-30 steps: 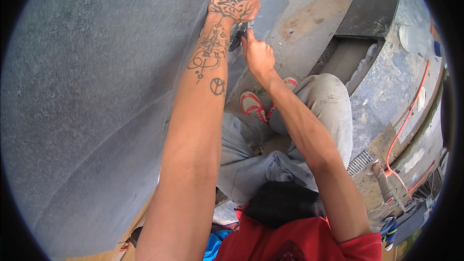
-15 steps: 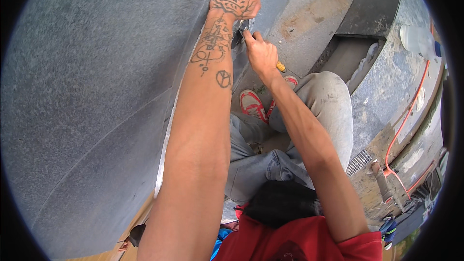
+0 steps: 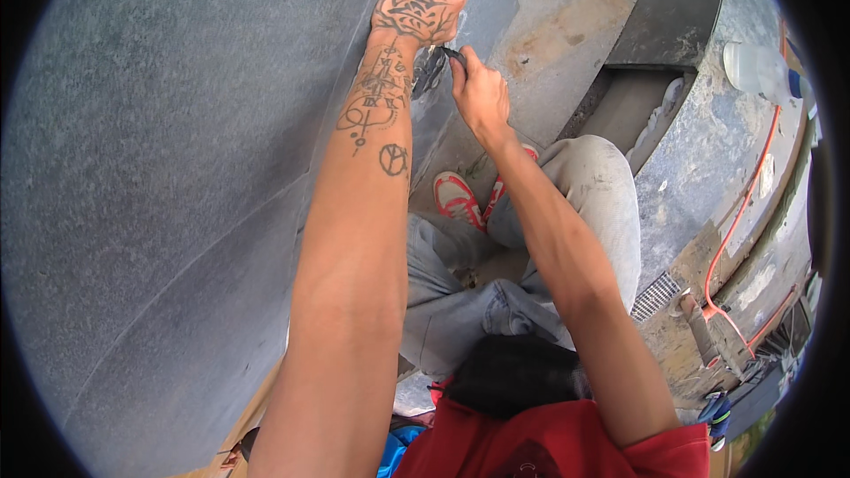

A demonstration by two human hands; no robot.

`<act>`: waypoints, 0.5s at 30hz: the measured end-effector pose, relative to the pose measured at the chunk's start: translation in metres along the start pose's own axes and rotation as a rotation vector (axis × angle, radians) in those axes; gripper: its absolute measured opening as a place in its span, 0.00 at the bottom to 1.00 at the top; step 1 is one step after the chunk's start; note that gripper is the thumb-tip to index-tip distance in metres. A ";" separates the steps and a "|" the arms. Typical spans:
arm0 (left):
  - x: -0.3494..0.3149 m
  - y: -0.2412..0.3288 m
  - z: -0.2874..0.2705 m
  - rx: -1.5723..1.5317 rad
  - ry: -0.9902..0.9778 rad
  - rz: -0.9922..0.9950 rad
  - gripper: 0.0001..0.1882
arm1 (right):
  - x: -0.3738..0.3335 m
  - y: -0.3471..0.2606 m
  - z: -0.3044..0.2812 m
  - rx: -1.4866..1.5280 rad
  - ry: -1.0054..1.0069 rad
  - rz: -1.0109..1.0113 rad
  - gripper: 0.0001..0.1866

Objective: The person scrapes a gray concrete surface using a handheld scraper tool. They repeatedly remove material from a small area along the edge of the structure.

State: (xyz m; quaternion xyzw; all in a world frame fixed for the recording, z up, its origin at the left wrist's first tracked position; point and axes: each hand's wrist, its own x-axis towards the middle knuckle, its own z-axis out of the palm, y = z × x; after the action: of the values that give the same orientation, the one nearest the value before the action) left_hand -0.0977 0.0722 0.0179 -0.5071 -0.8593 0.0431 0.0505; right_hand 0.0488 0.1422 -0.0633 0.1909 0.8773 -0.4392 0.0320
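Observation:
A large dark grey sheet [image 3: 195, 124] fills the left side. My left hand [image 3: 421, 2] lies at its far edge, fingers stretched out and somewhat apart, the tips close to the top of the view. Just below it, my right hand [image 3: 482, 96] is closed around a dark, narrow tool [image 3: 453, 55]. The tool points toward the sheet's edge beneath my left hand; its kind is hard to make out. Next to its tip is a dark, rough patch [image 3: 428, 66] at the edge, partly covered by my left wrist.
My bent knee [image 3: 593, 177] and red-and-white shoes [image 3: 459, 197] are below my hands. On the right, a stained grey surface holds a recessed channel [image 3: 620, 106], a clear bottle with a blue cap [image 3: 757, 69], an orange cord [image 3: 748, 199] and a perforated metal strip [image 3: 655, 296].
My left hand and forearm have shifted slightly left and down, with the fingers more spread. My right hand has turned a little, showing more of the dark tool. The view has moved slightly.

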 end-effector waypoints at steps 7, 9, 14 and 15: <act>-0.003 0.000 0.002 0.012 -0.010 -0.004 0.19 | 0.008 0.003 -0.008 -0.108 -0.094 -0.127 0.10; -0.003 0.000 0.002 0.006 0.004 -0.003 0.19 | 0.015 0.005 -0.010 -0.116 -0.142 -0.128 0.11; -0.001 0.000 -0.001 0.005 -0.008 0.007 0.20 | 0.026 0.014 -0.010 -0.012 -0.154 -0.120 0.15; -0.001 0.000 0.000 0.010 0.001 0.005 0.20 | 0.028 0.018 -0.006 0.104 -0.172 -0.084 0.15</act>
State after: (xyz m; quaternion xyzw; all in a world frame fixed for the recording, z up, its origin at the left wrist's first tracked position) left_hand -0.0977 0.0713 0.0183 -0.5089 -0.8579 0.0470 0.0533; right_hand 0.0296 0.1650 -0.0795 0.1171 0.8546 -0.4998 0.0785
